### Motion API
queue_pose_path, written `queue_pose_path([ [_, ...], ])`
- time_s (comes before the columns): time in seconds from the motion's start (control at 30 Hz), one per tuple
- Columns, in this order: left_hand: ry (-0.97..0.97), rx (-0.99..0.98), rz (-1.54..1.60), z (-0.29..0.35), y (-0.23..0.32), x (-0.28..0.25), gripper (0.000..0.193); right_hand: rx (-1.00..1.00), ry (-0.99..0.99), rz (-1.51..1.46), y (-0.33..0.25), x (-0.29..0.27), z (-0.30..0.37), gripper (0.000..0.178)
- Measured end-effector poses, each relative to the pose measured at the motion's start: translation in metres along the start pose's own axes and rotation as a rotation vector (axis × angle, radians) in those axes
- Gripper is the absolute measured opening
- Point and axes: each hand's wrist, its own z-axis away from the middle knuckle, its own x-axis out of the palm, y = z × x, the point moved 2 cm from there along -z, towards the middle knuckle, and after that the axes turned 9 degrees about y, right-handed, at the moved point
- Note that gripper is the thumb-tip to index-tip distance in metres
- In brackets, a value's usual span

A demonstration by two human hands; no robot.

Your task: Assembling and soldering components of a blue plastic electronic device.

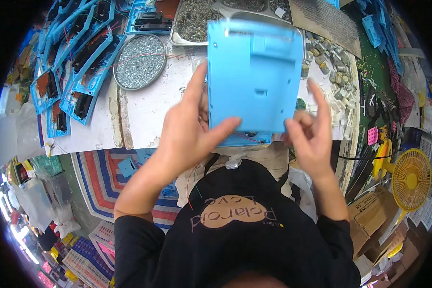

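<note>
Panel (254, 79), light-blue moulded plastic, is up in front of you over the worktop's (144, 120) near edge. Your left hand (185, 127) has its grip closed on the left side, thumb over the lower-left front. Your right hand (314, 134) is at the lower-right corner, index finger raised clear; can't tell if that grip is holding. Blue part (240, 140) shows just below. Wired blue housings (102, 86) are piled left, beside a round dish (134, 89) of small silvery pieces (139, 62).
</note>
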Motion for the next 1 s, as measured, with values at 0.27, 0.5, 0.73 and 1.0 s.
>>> queue_pose_path([
  [0.27,-0.022,0.194,-0.380,0.012,-0.028,0.006,0.085,-0.164,-0.064,0.380,0.047,0.009,0.009,0.058],
  [0.5,0.055,0.093,-0.349,0.032,-0.034,0.004,0.081,-0.266,-0.242,0.484,0.038,0.008,-0.011,0.050],
  [0.73,0.140,0.052,-0.408,0.052,-0.033,0.010,0.073,-0.342,-0.360,0.586,0.027,0.011,-0.019,0.057],
  [1.0,0.028,-0.068,-0.311,0.046,-0.048,-0.006,0.059,-0.485,-0.465,1.121,-0.001,0.025,-0.021,0.058],
])
